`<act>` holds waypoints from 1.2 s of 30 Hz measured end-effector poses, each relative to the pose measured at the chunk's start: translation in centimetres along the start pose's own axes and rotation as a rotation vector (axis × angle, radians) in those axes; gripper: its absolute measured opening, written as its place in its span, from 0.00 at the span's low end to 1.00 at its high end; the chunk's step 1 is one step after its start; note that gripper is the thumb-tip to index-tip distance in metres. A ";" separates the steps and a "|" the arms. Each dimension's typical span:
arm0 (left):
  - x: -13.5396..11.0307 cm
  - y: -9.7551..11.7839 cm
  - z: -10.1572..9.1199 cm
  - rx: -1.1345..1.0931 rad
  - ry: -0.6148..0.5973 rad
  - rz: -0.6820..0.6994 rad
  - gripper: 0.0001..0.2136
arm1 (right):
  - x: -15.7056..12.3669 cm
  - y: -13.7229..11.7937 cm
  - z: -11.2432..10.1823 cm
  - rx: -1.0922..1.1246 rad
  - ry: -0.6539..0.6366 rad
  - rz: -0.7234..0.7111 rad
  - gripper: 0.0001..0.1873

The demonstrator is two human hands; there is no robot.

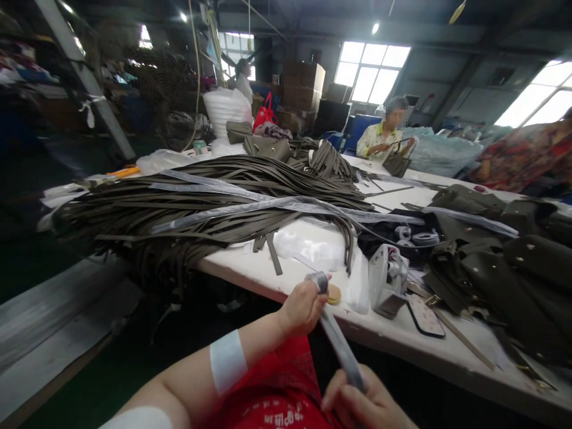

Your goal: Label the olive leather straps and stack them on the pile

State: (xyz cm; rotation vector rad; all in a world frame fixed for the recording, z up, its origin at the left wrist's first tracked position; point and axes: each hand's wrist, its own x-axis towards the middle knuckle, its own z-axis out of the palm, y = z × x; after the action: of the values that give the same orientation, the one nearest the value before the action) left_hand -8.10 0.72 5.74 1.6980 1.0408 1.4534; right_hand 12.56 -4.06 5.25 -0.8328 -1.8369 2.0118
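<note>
My left hand (304,307) is closed around a small coil at one end of a grey strap (342,345) that looks wrapped in clear film. From the coil the strap runs down to my right hand (361,399), whose fingers pinch it near the bottom of the view. Both hands are in front of the table's near edge. Just beyond the left hand, a round yellowish object (333,294) lies on the table. A heap of long dark olive straps (250,179) spreads over the left side, with film-wrapped straps (250,205) across it.
White film (313,244) lies behind my left hand. To the right are a white tape dispenser (388,280), a phone (426,316), coiled wrapped straps (424,239) and dark olive bags (518,280). Across the table (268,280), a co-worker (379,137) holds a bag.
</note>
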 end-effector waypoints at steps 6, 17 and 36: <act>-3.1 -0.8 2.3 0.249 -0.296 -0.176 0.32 | -1.8 -2.1 -7.7 -0.273 0.561 -0.071 0.25; -0.2 3.5 1.4 -0.809 0.008 -0.533 0.24 | 3.0 0.6 0.5 -0.274 0.112 0.002 0.33; 0.7 2.4 1.0 -0.860 -0.115 -0.762 0.32 | 3.5 1.6 -1.7 -0.410 0.323 -0.122 0.23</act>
State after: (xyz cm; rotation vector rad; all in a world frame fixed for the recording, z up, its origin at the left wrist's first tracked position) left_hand -6.75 0.23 7.99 0.6443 0.7036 1.0290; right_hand 11.06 -0.88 2.92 -1.0513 -2.0700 1.3501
